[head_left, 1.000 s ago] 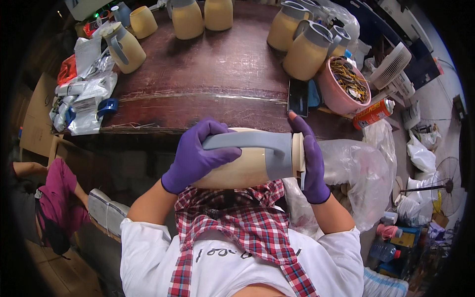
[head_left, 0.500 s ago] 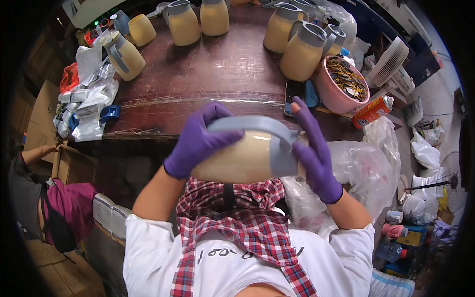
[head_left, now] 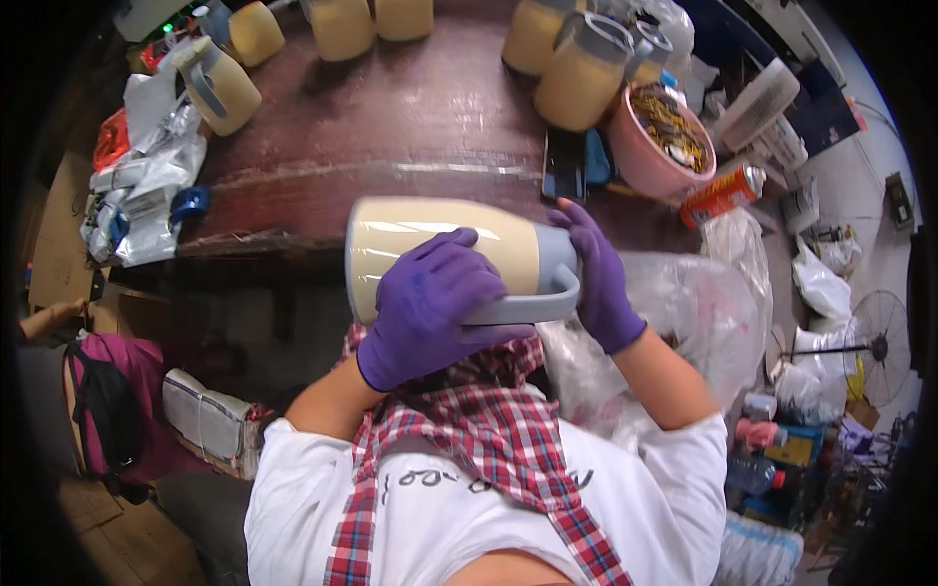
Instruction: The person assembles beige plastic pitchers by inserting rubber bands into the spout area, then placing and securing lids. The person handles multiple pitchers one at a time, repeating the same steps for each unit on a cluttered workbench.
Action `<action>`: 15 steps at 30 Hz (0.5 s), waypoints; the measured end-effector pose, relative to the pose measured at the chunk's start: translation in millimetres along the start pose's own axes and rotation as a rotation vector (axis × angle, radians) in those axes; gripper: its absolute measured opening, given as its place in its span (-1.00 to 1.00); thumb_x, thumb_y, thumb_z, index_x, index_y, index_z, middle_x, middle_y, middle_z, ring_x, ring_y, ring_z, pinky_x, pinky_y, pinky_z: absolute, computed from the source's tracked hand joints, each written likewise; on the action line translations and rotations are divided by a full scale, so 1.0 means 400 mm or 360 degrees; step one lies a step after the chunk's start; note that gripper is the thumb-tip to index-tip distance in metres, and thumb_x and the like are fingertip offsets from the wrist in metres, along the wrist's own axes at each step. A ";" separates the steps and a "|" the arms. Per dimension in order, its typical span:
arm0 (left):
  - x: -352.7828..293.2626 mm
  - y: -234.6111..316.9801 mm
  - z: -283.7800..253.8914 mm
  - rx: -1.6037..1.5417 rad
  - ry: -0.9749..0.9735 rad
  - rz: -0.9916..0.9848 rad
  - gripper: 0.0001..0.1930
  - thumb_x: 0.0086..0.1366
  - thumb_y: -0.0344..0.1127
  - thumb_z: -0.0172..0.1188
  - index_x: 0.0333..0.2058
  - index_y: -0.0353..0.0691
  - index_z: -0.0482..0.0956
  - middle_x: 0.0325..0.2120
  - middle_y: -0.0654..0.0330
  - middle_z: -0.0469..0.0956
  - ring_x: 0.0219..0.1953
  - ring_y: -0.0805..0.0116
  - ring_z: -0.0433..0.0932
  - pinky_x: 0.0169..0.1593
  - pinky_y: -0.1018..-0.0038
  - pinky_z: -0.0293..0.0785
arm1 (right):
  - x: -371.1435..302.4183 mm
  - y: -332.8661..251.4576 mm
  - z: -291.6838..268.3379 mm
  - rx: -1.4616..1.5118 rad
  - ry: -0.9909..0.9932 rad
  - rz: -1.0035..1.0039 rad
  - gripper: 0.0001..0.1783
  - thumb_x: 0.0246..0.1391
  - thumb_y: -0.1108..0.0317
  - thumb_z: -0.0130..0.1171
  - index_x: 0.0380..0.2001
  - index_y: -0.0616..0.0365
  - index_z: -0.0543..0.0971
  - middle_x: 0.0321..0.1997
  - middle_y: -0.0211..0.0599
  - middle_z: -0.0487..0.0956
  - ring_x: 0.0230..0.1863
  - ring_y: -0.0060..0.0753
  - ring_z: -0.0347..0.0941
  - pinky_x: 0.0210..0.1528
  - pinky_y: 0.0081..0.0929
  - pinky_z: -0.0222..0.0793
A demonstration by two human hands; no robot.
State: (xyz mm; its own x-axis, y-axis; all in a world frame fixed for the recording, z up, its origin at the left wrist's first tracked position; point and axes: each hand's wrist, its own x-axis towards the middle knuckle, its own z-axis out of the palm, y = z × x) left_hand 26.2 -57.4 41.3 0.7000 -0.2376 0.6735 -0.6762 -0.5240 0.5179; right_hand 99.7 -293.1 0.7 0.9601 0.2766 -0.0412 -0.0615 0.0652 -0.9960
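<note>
A cream thermos jug with a grey collar and grey handle lies sideways before me, its base to the left. My left hand, in a purple glove, is closed round the handle, with fingers lying against the jug's body. At the collar end, my right hand, also gloved in purple, presses its palm and fingers to the top; the lid or mouth is hidden behind it. An orange-tipped finger pokes out of the right glove.
On the dark red table stand several similar jugs. A pink bowl of wiry parts, a phone and an orange spray can sit at the right. Plastic bags hang below. Another person's arm shows at left.
The jug has rolled over: its handle, before on the far side, now faces me. My left hand has shifted onto the near side with it. The view has tipped slightly toward me.
</note>
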 end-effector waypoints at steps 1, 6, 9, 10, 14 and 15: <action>0.010 0.026 -0.009 0.0167 -0.0151 0.0113 -0.55 -0.04 0.04 0.56 -0.34 -0.12 0.58 -0.41 0.14 0.57 -0.33 0.06 0.59 0.10 0.21 0.54 | -0.011 0.021 -0.002 0.0078 -0.0025 0.0024 -0.35 0.42 0.06 -0.10 0.38 0.29 0.24 0.37 -0.05 0.36 0.36 -0.30 0.29 0.41 -0.39 0.11; -0.033 -0.049 -0.067 -0.0831 -0.0009 -0.1440 -0.69 0.25 -0.18 0.41 -0.26 -0.28 0.53 -0.35 0.26 0.62 -0.21 0.46 0.61 0.00 0.48 0.52 | -0.009 -0.103 0.011 -0.0511 -0.0312 -0.0968 -0.42 0.45 0.06 -0.27 0.24 0.28 0.45 0.27 0.04 0.46 0.30 -0.06 0.36 0.37 -0.19 0.19; -0.066 -0.071 -0.054 -0.1534 0.0187 -0.1626 -0.75 0.43 -0.19 0.19 -0.26 -0.28 0.48 -0.46 0.29 0.52 -0.33 0.49 0.54 -0.04 0.50 0.49 | -0.007 -0.157 0.006 -0.0724 -0.0919 -0.1343 -0.53 0.38 0.23 -0.19 0.06 0.30 0.59 0.22 0.05 0.50 0.29 0.04 0.34 0.35 -0.15 0.18; -0.071 -0.077 -0.059 -0.1584 0.0165 -0.1594 -0.75 0.43 -0.18 0.19 -0.26 -0.27 0.47 -0.48 0.30 0.49 -0.34 0.50 0.52 -0.03 0.48 0.49 | -0.012 -0.164 0.026 -0.0683 -0.0851 -0.1344 -0.54 0.35 0.27 -0.20 -0.02 0.32 0.62 0.11 0.07 0.56 0.22 0.04 0.39 0.30 -0.16 0.24; -0.096 -0.114 -0.063 -0.1834 0.0075 -0.1490 -0.74 0.43 -0.17 0.19 -0.22 -0.29 0.51 -0.42 0.26 0.56 -0.31 0.54 0.53 -0.06 0.53 0.48 | -0.021 -0.162 0.028 -0.0600 -0.0774 -0.1022 -0.56 0.32 0.27 -0.15 0.02 0.33 0.59 0.06 0.01 0.55 0.15 -0.05 0.42 0.26 -0.21 0.27; -0.099 -0.121 -0.063 -0.1886 0.0056 -0.1472 -0.75 0.43 -0.18 0.20 -0.20 -0.30 0.53 -0.37 0.22 0.61 -0.29 0.56 0.55 -0.08 0.57 0.48 | -0.022 -0.165 0.034 -0.0683 -0.0663 -0.0994 -0.57 0.32 0.28 -0.13 0.05 0.33 0.56 0.09 0.00 0.53 0.16 -0.08 0.41 0.27 -0.22 0.26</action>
State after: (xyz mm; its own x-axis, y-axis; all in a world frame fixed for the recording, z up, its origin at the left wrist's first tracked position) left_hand 25.3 -2.0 3.1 0.9778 -0.1737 -0.1173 0.1878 0.4770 0.8586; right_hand 91.5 -286.7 68.0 0.6004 0.6450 0.4727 0.6328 -0.0219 -0.7740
